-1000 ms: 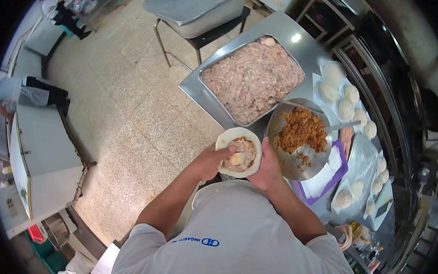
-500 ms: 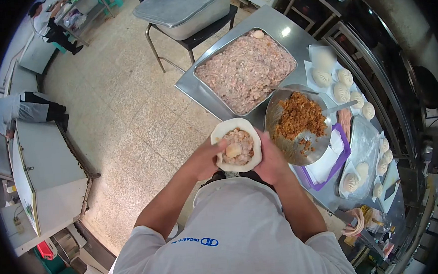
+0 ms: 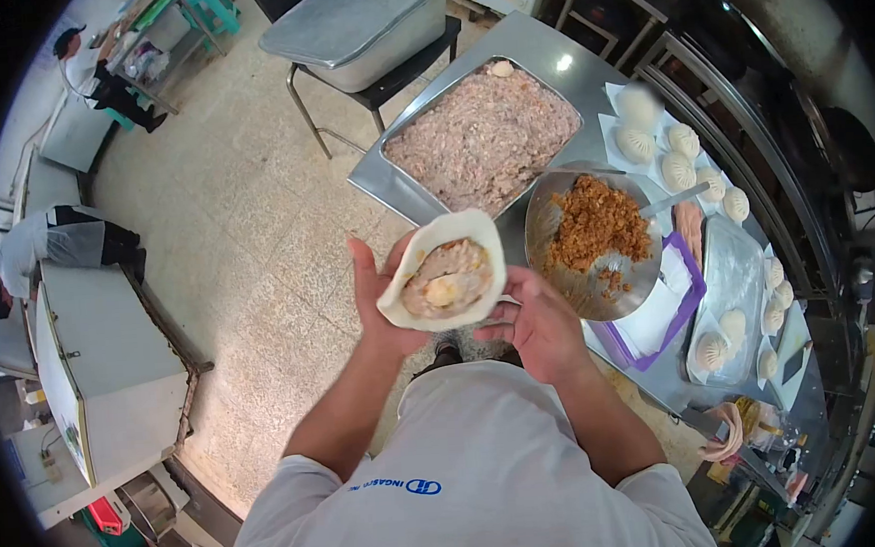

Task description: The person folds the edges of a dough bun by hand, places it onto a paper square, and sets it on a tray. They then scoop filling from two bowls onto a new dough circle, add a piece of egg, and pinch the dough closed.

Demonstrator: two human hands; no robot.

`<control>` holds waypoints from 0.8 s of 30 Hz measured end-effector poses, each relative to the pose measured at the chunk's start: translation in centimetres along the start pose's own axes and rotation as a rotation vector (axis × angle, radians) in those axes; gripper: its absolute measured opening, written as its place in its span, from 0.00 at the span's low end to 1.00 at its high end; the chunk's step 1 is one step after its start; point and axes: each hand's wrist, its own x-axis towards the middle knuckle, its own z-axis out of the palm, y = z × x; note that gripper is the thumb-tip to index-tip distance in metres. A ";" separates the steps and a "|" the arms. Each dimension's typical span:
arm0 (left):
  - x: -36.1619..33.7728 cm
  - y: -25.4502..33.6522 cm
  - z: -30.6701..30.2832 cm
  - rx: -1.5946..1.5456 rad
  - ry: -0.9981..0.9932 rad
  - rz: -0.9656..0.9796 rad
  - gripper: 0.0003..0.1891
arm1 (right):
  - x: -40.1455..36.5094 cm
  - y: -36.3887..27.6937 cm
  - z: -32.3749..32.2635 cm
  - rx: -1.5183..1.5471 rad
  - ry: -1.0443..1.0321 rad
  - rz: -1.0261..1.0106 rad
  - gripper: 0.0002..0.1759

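Shifted left and a little forward since the earlier frame, the dough wrapper (image 3: 488, 242) now lies over the left hand (image 3: 371, 303), whose thumb has swung out clear of the rim. Its grip is slack and unclenched, palm and fingers beneath the dough. The right hand (image 3: 539, 327) has turned to bring its fingers to the wrapper's right edge; whether that grip pinches the dough or only touches it, I cannot tell. The wrapper is in front of the shirt, off the near edge of the tabletop (image 3: 533, 39), with meat filling (image 3: 462, 270) and a pale yellowish lump (image 3: 441, 291) in its middle.

Just beyond it, a metal tray (image 3: 414, 187) is heaped with pinkish meat mixture (image 3: 489, 135). To the right, near the right hand, a steel bowl (image 3: 581, 300) holds a brown chopped mixture (image 3: 594, 214), with a utensil handle (image 3: 675, 200) leaning over its rim. A purple tray (image 3: 696, 293) is partly under the bowl, and pleated buns (image 3: 679, 171) sit on white paper farther right.
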 end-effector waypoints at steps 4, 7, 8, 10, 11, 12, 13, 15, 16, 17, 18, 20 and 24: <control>-0.4 -1.6 4.3 -0.208 0.114 0.110 0.45 | -0.2 -0.5 -0.8 -0.083 -0.017 -0.021 0.27; -0.5 -1.9 4.7 -0.209 0.186 0.158 0.47 | -1.0 -1.7 -0.5 -0.115 -0.108 -0.149 0.21; 0.1 -2.1 2.8 -0.229 0.039 0.081 0.48 | -1.3 -1.8 -0.5 -0.171 -0.138 -0.198 0.18; 0.5 -3.2 2.8 -0.342 -0.088 0.043 0.48 | -1.3 -1.4 -1.1 -0.225 -0.082 -0.167 0.16; 0.5 -3.7 3.1 -0.343 -0.091 0.039 0.48 | -1.2 -1.5 -1.5 -0.290 -0.034 -0.142 0.13; 0.1 -4.3 3.5 -0.320 -0.039 0.055 0.48 | -1.6 -1.7 -1.8 -0.288 -0.030 -0.136 0.13; -0.1 -4.7 3.7 -0.292 0.006 0.077 0.48 | -1.7 -1.9 -2.1 -0.347 -0.013 -0.144 0.11; -0.4 -5.4 3.6 -0.273 -0.016 0.087 0.49 | -2.0 -2.3 -2.3 -0.404 0.007 -0.154 0.09; -0.4 -5.8 3.6 -0.258 -0.040 0.091 0.49 | -2.2 -2.7 -2.2 -0.476 0.051 -0.113 0.08; -0.5 -6.0 3.8 -0.260 -0.043 0.086 0.49 | -2.5 -3.2 -2.2 -0.549 0.096 -0.073 0.08; -0.5 -6.1 4.2 -0.218 -0.009 0.082 0.47 | -2.8 -3.7 -2.3 -0.549 0.103 -0.075 0.08; -0.7 -6.2 4.9 -0.177 0.025 0.073 0.45 | -3.5 -4.6 -2.7 -1.045 0.059 -0.318 0.09; -1.1 -6.7 5.2 -0.207 -0.044 0.037 0.49 | -4.7 -5.7 -2.4 -1.098 0.060 -0.392 0.10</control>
